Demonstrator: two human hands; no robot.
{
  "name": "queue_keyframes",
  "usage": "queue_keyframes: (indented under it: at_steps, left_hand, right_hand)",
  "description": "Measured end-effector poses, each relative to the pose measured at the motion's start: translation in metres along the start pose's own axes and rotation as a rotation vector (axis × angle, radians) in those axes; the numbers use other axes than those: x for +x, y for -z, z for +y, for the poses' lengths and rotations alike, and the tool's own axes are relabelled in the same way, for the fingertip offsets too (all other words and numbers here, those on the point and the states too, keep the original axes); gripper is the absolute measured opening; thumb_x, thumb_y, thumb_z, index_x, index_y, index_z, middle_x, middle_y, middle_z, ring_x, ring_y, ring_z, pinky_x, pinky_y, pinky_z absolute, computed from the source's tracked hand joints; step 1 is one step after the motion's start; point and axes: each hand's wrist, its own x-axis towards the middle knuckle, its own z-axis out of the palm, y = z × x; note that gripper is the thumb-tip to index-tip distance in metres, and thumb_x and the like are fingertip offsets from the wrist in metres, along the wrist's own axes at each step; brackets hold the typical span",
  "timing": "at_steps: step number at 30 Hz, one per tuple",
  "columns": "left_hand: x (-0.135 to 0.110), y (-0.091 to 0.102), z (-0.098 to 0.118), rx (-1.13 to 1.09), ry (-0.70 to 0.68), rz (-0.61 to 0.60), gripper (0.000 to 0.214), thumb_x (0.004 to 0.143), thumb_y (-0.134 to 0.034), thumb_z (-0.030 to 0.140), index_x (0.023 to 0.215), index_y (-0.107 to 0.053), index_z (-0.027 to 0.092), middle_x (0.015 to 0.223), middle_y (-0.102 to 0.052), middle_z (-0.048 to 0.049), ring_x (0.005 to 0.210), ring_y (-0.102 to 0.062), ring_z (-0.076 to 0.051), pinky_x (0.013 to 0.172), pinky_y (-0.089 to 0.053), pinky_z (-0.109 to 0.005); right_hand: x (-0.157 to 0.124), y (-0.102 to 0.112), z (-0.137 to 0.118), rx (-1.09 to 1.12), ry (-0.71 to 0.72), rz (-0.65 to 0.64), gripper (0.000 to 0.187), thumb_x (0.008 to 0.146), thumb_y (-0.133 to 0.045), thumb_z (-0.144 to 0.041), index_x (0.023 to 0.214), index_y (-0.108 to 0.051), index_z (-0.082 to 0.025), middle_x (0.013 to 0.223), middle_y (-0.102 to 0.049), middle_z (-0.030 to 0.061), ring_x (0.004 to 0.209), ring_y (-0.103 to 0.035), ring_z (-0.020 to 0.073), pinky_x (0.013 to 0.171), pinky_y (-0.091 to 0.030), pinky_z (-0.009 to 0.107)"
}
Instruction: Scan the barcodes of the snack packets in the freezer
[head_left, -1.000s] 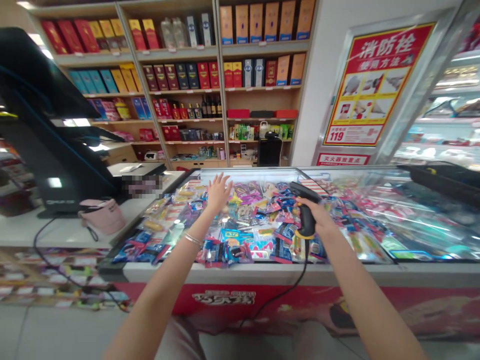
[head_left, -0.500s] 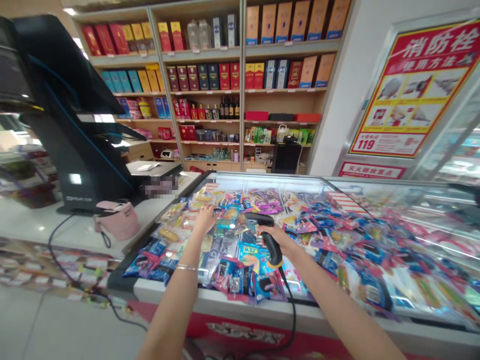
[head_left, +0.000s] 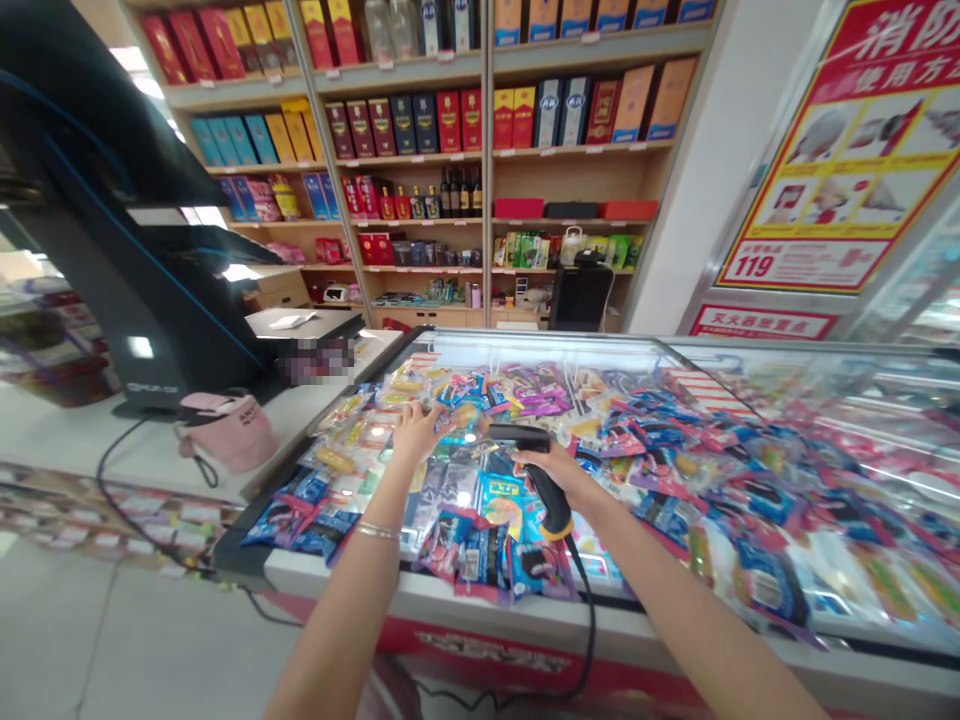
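Observation:
My right hand (head_left: pixel 561 472) grips a black handheld barcode scanner (head_left: pixel 553 506) by its handle, with the scanner's head pointing left. A black cable hangs from the handle's bottom. Over the packaged goods, my left hand (head_left: pixel 417 432) is stretched forward with its fingers apart; nothing shows in its grasp. Near its fingertips lies a clear-wrapped snack pack (head_left: pixel 466 414). A blue and yellow packet (head_left: pixel 501 500) rests just left of the scanner's handle. Beyond both hands is a purple packet (head_left: pixel 541 390).
The goods fill a glass-topped display freezer (head_left: pixel 337 578). To the left, a counter (head_left: pixel 161 450) carries a black point-of-sale terminal (head_left: pixel 180 310) and a pink pouch (head_left: pixel 229 430). Shelves (head_left: pixel 409 160) of boxes and bottles stand behind. A red fire-hydrant sign (head_left: pixel 840 170) hangs at right.
The view has tilted down and shifted slightly. My left hand's fingers have spread a little more over the packs. The right hand keeps hold of the barcode scanner in nearly the same place.

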Motion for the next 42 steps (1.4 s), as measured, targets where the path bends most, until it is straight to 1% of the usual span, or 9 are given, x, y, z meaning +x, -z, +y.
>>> queue_keyframes:
  at_steps: [2, 6, 11, 15, 18, 21, 27, 34, 42]
  left_hand:
    - [-0.001, 0.003, 0.002, -0.009, 0.006, -0.002, 0.049, 0.087, -0.043, 0.055, 0.129, -0.054, 0.032, 0.112, -0.055, -0.0135, 0.111, -0.049, -0.031, 0.092, -0.04, -0.044]
    - [-0.002, 0.008, 0.007, -0.118, -0.014, 0.021, 0.047, 0.087, -0.043, 0.056, 0.122, -0.06, 0.03, 0.103, -0.058, -0.0104, 0.098, -0.057, -0.025, 0.087, -0.044, -0.036]
    - [-0.001, 0.014, 0.014, -0.204, -0.184, 0.082, 0.045, 0.081, -0.058, 0.05, 0.121, -0.06, 0.029, 0.111, -0.058, -0.0072, 0.096, -0.059, -0.022, 0.085, -0.046, -0.031]
    - [-0.002, 0.019, 0.023, -0.171, -0.31, 0.098, 0.045, 0.078, -0.065, 0.038, 0.122, -0.058, 0.031, 0.116, -0.056, -0.0078, 0.105, -0.055, -0.025, 0.093, -0.043, -0.035]
    - [-0.004, 0.024, 0.032, -0.144, -0.357, 0.107, 0.046, 0.078, -0.064, 0.032, 0.123, -0.056, 0.033, 0.119, -0.056, -0.0079, 0.112, -0.052, -0.027, 0.098, -0.038, -0.04]
    - [-0.006, 0.027, 0.04, -0.126, -0.388, 0.117, 0.046, 0.079, -0.063, 0.03, 0.123, -0.056, 0.033, 0.119, -0.056, -0.0083, 0.113, -0.05, -0.029, 0.098, -0.037, -0.043]
    - [-0.007, 0.025, 0.042, -0.114, -0.396, 0.147, 0.043, 0.079, -0.061, 0.027, 0.122, -0.058, 0.031, 0.115, -0.057, -0.0086, 0.108, -0.052, -0.029, 0.095, -0.037, -0.042]
    - [-0.007, 0.024, 0.043, -0.172, -0.337, 0.168, 0.043, 0.079, -0.06, 0.033, 0.122, -0.057, 0.031, 0.114, -0.057, -0.008, 0.11, -0.051, -0.028, 0.097, -0.037, -0.041]
    - [-0.008, 0.024, 0.043, -0.172, -0.357, 0.181, 0.041, 0.078, -0.063, 0.038, 0.117, -0.059, 0.027, 0.11, -0.058, -0.0082, 0.106, -0.052, -0.028, 0.094, -0.039, -0.04]
  right_hand:
    - [-0.001, -0.001, 0.0, -0.004, -0.007, -0.001, 0.01, 0.066, -0.068, -0.021, 0.06, -0.063, -0.015, 0.055, -0.066, 0.0031, 0.034, -0.052, 0.0103, 0.034, -0.041, 0.021]
    - [-0.006, -0.001, -0.003, -0.007, 0.003, -0.002, 0.01, 0.067, -0.067, -0.021, 0.059, -0.063, -0.015, 0.053, -0.065, 0.0027, 0.035, -0.052, 0.01, 0.035, -0.042, 0.02]
    - [-0.011, -0.001, -0.01, -0.061, 0.015, 0.039, 0.01, 0.067, -0.066, -0.018, 0.058, -0.064, -0.016, 0.051, -0.065, 0.0018, 0.033, -0.05, 0.0097, 0.035, -0.041, 0.02]
    - [-0.012, 0.0, -0.01, -0.155, 0.065, 0.074, 0.009, 0.067, -0.068, -0.018, 0.058, -0.065, -0.016, 0.053, -0.066, 0.0024, 0.035, -0.051, 0.0102, 0.037, -0.042, 0.021]
    - [-0.011, 0.003, -0.007, -0.215, 0.111, 0.086, 0.006, 0.066, -0.07, -0.018, 0.061, -0.067, -0.017, 0.053, -0.066, 0.0018, 0.038, -0.053, 0.0109, 0.039, -0.042, 0.021]
    - [-0.008, 0.005, -0.003, -0.218, 0.148, 0.087, 0.003, 0.064, -0.072, -0.017, 0.064, -0.069, -0.018, 0.051, -0.064, 0.0, 0.041, -0.054, 0.0117, 0.04, -0.04, 0.02]
    - [-0.007, 0.008, 0.0, -0.262, 0.181, 0.107, 0.004, 0.064, -0.071, -0.015, 0.064, -0.069, -0.018, 0.049, -0.062, -0.0008, 0.041, -0.054, 0.0125, 0.041, -0.039, 0.021]
    - [-0.01, 0.008, -0.002, -0.254, 0.191, 0.122, 0.005, 0.063, -0.071, -0.014, 0.064, -0.068, -0.018, 0.047, -0.06, -0.002, 0.04, -0.053, 0.012, 0.04, -0.036, 0.02]
    - [-0.007, 0.009, 0.001, -0.257, 0.164, 0.131, 0.005, 0.064, -0.072, -0.016, 0.064, -0.067, -0.018, 0.048, -0.06, -0.0016, 0.041, -0.054, 0.0123, 0.041, -0.038, 0.021]
